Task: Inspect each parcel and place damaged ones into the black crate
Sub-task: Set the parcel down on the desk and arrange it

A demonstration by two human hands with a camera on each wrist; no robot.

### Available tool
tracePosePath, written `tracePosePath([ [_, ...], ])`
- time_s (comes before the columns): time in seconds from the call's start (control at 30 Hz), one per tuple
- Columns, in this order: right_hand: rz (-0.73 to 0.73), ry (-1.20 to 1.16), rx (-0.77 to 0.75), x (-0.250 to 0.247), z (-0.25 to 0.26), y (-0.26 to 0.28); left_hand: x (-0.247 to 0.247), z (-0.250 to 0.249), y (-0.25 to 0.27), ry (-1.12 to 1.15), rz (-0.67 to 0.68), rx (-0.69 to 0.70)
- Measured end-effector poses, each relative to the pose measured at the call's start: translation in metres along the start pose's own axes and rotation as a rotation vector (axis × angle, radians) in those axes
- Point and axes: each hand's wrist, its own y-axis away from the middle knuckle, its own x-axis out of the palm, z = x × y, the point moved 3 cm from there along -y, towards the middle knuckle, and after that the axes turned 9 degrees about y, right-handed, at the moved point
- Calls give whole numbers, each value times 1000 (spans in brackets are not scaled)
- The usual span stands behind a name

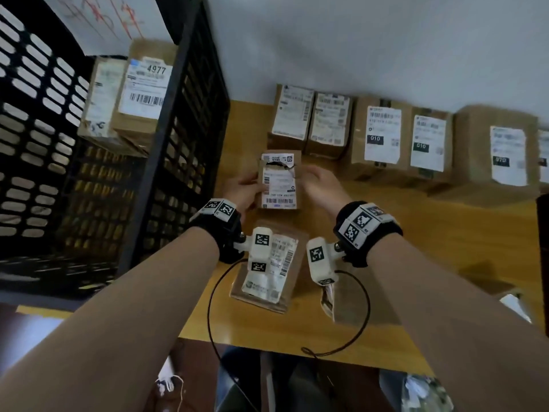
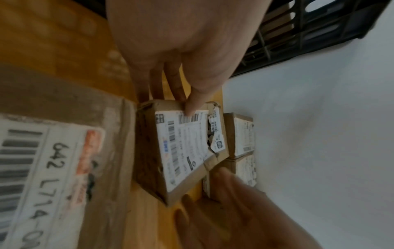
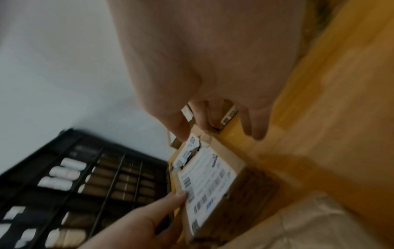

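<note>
1. Item under inspection: a small brown cardboard parcel with a torn white shipping label [image 1: 278, 180], held between my hands above the yellow wooden table [image 1: 416, 233].
2. My left hand [image 1: 243, 194] grips its left edge, thumb on the label.
3. My right hand [image 1: 319, 185] sits at the torn far corner, fingers loosely curled; a firm hold cannot be confirmed.
4. Finding: the top is ripped open. I judge it damaged.
5. Next: carry it left, over the wall of the black slotted plastic crate [image 1: 184, 162].
</note>
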Motion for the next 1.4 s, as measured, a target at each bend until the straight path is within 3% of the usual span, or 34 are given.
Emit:
tracePosePath([
  [0.13, 61, 161, -124, 9, 16, -4, 0, 2, -6, 11, 26, -25],
  [0.3, 201, 386, 6, 33, 6, -31, -1, 0, -10, -7, 61, -49],
  [0.5, 215, 335, 74, 32, 9, -44, -6, 2, -14, -15, 109, -94],
  [0.8, 220, 361, 41, 27, 16, -36, -7, 3, -14, 14, 104, -84],
  [0.87, 167, 322, -28, 18, 25, -29, -9, 3, -14, 18, 91, -74],
  [1.03, -197, 97, -59, -12, 23, -19, -12, 5, -13, 27, 41, -31],
  [1.17, -52, 31, 131, 0, 7, -16, -5, 4, -7, -7, 29, 48],
  [1.3, -283, -45, 8, -16, 14, -10, 2, -4, -6, 18, 37, 40],
  [1.4, -298, -52, -52, -19, 17, -9, 8, -7, -7, -56, 91, 47],
])
